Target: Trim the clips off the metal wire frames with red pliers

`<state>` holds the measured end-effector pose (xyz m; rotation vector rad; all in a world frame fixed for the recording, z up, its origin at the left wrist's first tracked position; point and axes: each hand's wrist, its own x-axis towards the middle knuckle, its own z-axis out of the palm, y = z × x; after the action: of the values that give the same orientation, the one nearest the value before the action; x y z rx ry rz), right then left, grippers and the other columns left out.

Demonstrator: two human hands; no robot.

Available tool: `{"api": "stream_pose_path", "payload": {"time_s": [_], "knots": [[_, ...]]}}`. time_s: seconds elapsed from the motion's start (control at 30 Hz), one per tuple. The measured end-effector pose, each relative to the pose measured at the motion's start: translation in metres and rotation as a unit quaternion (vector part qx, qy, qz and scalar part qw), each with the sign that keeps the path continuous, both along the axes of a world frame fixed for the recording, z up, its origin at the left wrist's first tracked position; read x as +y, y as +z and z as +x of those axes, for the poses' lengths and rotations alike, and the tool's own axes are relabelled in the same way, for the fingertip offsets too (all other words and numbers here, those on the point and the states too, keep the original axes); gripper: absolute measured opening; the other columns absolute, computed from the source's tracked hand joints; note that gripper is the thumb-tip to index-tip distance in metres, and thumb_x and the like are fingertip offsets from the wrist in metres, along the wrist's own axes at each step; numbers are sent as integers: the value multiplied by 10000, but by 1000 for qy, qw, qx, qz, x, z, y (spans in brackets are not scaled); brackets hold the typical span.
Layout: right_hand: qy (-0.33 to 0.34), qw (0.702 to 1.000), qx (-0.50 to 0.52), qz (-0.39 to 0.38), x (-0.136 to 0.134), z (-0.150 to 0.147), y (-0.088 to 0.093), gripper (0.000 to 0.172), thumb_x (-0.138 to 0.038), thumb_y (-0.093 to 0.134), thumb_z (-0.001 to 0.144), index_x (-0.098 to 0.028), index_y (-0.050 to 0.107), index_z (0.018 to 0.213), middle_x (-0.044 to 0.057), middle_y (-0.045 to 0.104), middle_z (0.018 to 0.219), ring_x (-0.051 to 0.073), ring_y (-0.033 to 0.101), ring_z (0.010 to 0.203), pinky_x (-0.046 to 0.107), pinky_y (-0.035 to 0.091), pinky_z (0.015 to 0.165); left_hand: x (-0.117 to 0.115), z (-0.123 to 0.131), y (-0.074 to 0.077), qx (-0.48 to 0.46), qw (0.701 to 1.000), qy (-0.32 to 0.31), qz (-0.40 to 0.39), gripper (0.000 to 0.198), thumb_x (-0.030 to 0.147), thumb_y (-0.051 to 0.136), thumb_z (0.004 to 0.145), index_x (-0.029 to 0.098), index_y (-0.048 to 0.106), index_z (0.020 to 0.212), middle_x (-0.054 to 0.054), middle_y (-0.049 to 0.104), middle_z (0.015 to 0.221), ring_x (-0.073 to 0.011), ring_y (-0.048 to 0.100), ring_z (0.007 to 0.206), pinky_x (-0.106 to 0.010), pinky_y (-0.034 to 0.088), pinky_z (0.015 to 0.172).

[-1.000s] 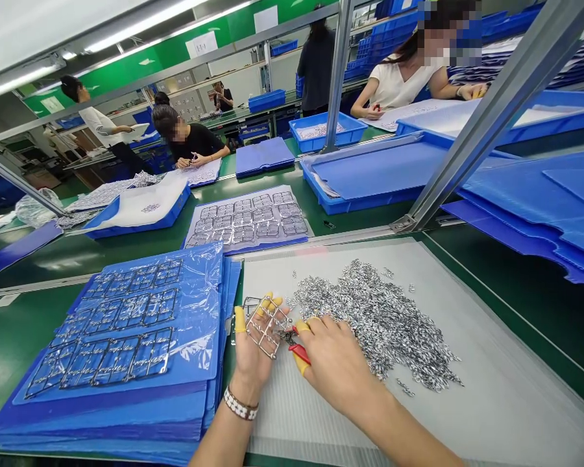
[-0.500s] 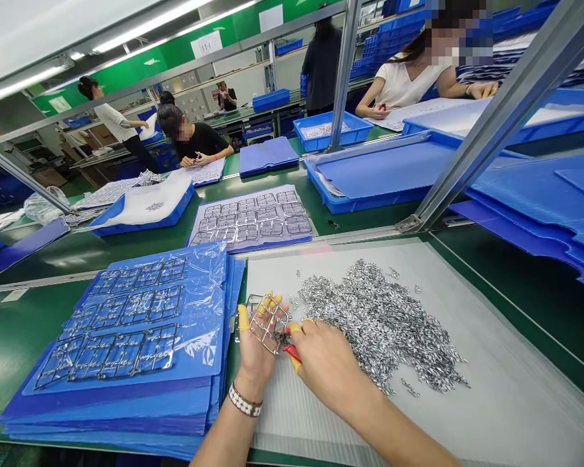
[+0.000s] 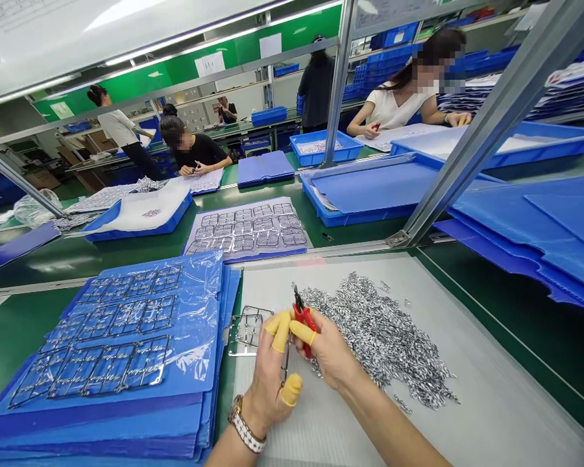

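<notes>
Thin silver metal lattice frame (image 3: 247,329): light yet stiff, probably springy, edges possibly sharp; best taken by its outer rail. It lies against the left hand (image 3: 271,384), which is curled and wears yellow finger cots; whether it grips the frame is unclear. Right hand (image 3: 328,353) closes on red-handled side cutters (image 3: 304,319). Loose silver clips (image 3: 379,337) heap on a grey corrugated plastic sheet (image 3: 486,402).

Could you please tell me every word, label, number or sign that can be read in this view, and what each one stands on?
No text here can be read with certainty.
White notice on the green wall: too small to read.
White notice further right on that wall: too small to read.
Printed sheet at the top left: lines of print, too blurred to read.
Wristwatch dial: too small to read.
</notes>
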<state>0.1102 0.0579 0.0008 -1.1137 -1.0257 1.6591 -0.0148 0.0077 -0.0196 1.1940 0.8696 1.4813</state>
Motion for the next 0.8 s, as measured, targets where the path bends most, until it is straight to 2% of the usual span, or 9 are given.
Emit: {"api": "stream_pose_path", "payload": {"time_s": [0.13,0.23,0.3,0.37,0.43,0.5,0.6,0.7,0.8], "knots": [[8,999,-8,53,-1,-2,6,307,-381,680,691,-199,555,904,-24,584,746,120,541,630,258,445,590,1,-2,1,-39,998,40,-15,602,343,741,690,233,585,1260,-44,267,1534,-287,27,1443,-388,61,1165],[26,976,-140,163,-9,3,5,219,-279,578,762,-219,555,971,16,639,882,161,604,771,306,490,718,8,-6,-2,-117,988,90,-50,629,396,666,769,307,465,1358,8,183,1564,-245,47,1444,-365,132,1155],[42,931,-252,260,-18,3,0,277,-167,501,776,-233,544,1041,29,648,934,173,610,812,324,492,753,15,-7,-3,-206,969,68,-117,626,501,551,832,330,378,1408,-32,266,1538,-263,210,1409,-410,228,1121],[75,869,-339,353,-29,-2,-7,379,-55,474,726,-230,547,1054,41,643,969,188,600,869,337,484,791,21,-9,-2,-299,934,16,-193,649,590,448,853,322,332,1432,-90,405,1458,-299,396,1308,-467,312,1061],[122,812,-399,407,-40,-10,-13,434,13,485,651,-211,564,1013,55,638,976,212,585,902,363,475,814,25,-11,-1,-356,902,-29,-242,678,625,421,846,311,319,1439,-124,512,1356,-322,523,1181,-512,357,1004],[153,776,-438,427,-48,-17,-16,446,35,507,600,-198,576,975,62,637,972,230,578,894,384,473,810,28,-13,-2,-379,885,-57,-265,684,627,429,840,309,322,1436,-134,585,1257,-337,579,1095,-549,382,954],[155,764,-443,442,-51,-18,-13,421,-13,544,648,-203,572,1023,64,633,999,234,573,922,385,466,829,29,-15,-5,-389,876,-87,-272,684,628,422,842,286,339,1429,-132,663,1090,-360,607,1037,-572,406,900],[121,762,-467,432,-42,-9,-4,332,-128,552,764,-197,562,1088,76,632,990,229,578,926,379,463,838,27,-13,-7,-386,884,-59,-257,637,595,423,863,247,404,1396,-117,680,1042,-312,637,968,-492,438,891],[105,737,-549,381,-29,0,2,284,-214,571,795,-177,585,1076,97,645,955,253,593,893,403,467,813,24,-9,-7,-362,895,-10,-260,580,548,436,885,187,487,1336,-111,679,1048,-230,643,889,-364,470,837]]}}
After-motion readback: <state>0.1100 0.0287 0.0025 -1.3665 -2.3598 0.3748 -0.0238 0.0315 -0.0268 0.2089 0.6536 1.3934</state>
